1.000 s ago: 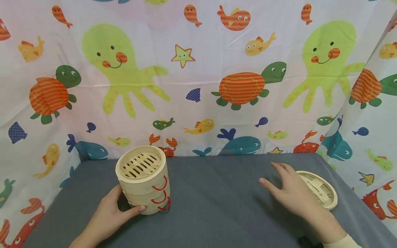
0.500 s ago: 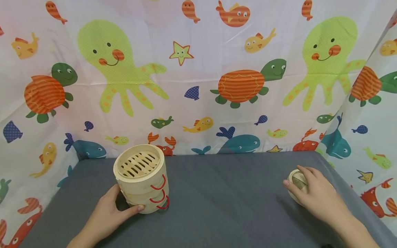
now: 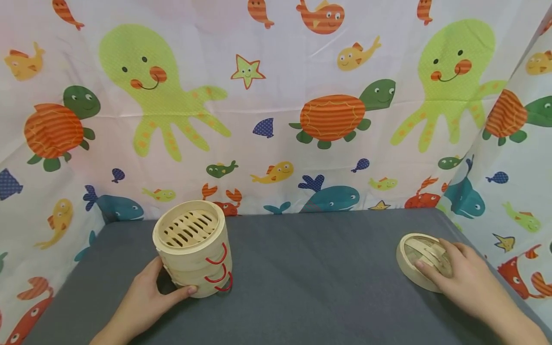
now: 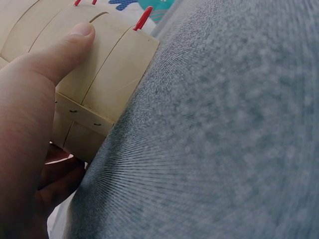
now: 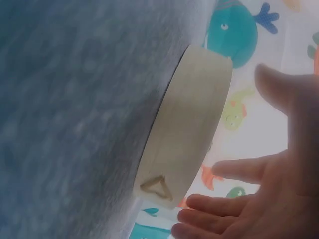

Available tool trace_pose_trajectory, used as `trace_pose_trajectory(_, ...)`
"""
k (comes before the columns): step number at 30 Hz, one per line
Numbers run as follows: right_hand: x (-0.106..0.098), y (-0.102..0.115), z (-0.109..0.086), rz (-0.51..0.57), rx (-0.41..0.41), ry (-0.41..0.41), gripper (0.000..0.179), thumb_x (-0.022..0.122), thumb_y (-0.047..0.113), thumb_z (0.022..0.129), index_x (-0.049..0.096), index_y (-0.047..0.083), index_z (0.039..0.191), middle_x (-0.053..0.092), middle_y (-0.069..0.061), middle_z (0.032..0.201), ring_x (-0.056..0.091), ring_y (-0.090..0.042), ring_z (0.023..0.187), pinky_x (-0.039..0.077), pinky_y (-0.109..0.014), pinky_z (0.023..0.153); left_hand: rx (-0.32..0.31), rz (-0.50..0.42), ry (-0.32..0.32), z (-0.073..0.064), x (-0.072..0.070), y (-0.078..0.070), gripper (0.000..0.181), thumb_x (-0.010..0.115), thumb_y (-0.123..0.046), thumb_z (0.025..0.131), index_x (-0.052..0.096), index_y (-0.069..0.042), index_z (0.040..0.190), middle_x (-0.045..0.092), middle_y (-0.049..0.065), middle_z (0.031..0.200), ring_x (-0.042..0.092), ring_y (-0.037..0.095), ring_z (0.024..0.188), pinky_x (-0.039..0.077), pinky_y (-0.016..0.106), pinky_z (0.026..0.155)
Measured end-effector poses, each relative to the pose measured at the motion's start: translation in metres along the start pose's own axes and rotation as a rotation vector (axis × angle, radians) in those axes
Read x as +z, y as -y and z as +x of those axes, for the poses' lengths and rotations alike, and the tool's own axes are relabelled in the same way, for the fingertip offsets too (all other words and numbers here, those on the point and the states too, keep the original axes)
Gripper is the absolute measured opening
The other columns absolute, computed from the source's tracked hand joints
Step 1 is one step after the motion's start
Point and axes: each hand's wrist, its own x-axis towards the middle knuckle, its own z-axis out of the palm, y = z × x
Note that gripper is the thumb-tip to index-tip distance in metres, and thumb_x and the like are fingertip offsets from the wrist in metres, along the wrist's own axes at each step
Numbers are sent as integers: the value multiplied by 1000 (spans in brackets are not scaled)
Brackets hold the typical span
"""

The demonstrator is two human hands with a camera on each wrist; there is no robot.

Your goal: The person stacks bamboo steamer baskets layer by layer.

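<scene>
On the left in the head view stands a tall stack of pale bamboo steamer baskets (image 3: pixel 194 268), slatted on top, with red handle loops down its side. My left hand (image 3: pixel 142 297) grips it low, thumb on the front and fingers behind, partly hidden. The left wrist view shows the thumb (image 4: pixel 65 52) pressed along the steamer wall (image 4: pixel 112 74). At the right lies a round woven bamboo lid (image 3: pixel 407 266), with my right hand (image 3: pixel 467 278) over its right side. In the right wrist view the fingers (image 5: pixel 219 204) are spread and extended just above the lid (image 5: pixel 187 119).
A dark grey cloth (image 3: pixel 302 287) covers the table. Behind it and along both sides hangs a white curtain (image 3: pixel 276 124) printed with sea animals. A small brown triangular loop (image 5: pixel 157 188) shows on the lid's side.
My right hand has moved rightward over the lid, then back toward its right side. The lid sits a little further left than before. The left hand keeps its grip on the steamer.
</scene>
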Motion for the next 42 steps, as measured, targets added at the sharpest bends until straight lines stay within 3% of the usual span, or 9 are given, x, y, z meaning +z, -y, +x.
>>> trace_pose_trajectory(7, 2, -7, 0, -56, 25, 99, 109, 72, 68, 97, 38, -20, 151, 32, -58, 135, 43, -76, 116, 41, -89, 86, -8, -4, -5, -2, -2, -1, 104, 96, -53, 83, 43, -12, 164, 58, 17, 154, 53, 41, 142, 44, 70, 107)
trace_pose_trajectory(10, 2, -8, -1, -49, 33, 125, 113, 74, 70, 94, 36, -20, 153, 34, -57, 133, 50, -73, 110, 46, -85, 81, -11, 0, 2, -1, -2, -2, 106, 95, -54, 84, 42, -13, 165, 57, 17, 156, 52, 42, 143, 44, 71, 107)
trace_pose_trajectory(15, 1, -10, -1, -22, 38, 137, 117, 79, 70, 90, 35, -17, 155, 41, -50, 132, 57, -61, 106, 52, -74, 76, -5, 1, 7, 0, -1, -4, 106, 95, -54, 83, 42, -12, 165, 57, 17, 156, 52, 41, 143, 44, 71, 107)
trace_pose_trajectory(19, 0, -10, 1, -21, 37, 143, 117, 79, 71, 89, 36, -16, 155, 42, -50, 134, 55, -63, 111, 51, -75, 79, -5, 1, 5, 1, -2, -4, 105, 95, -54, 83, 43, -11, 164, 58, 17, 155, 52, 41, 143, 44, 71, 107)
trace_pose_trajectory(29, 2, -12, 1, -4, 30, 142, 112, 81, 69, 89, 40, -14, 153, 48, -49, 128, 62, -51, 99, 55, -66, 74, 2, 4, 7, 0, -2, -4, 107, 94, -54, 84, 41, -11, 166, 56, 18, 157, 52, 42, 143, 44, 71, 107)
trace_pose_trajectory(42, 0, -13, 5, 11, 56, 159, 111, 73, 71, 94, 39, -17, 154, 45, -52, 135, 55, -62, 113, 52, -73, 80, -22, 10, 18, 1, -2, -3, 110, 93, -58, 84, 39, -9, 166, 54, 20, 159, 50, 45, 146, 43, 73, 109)
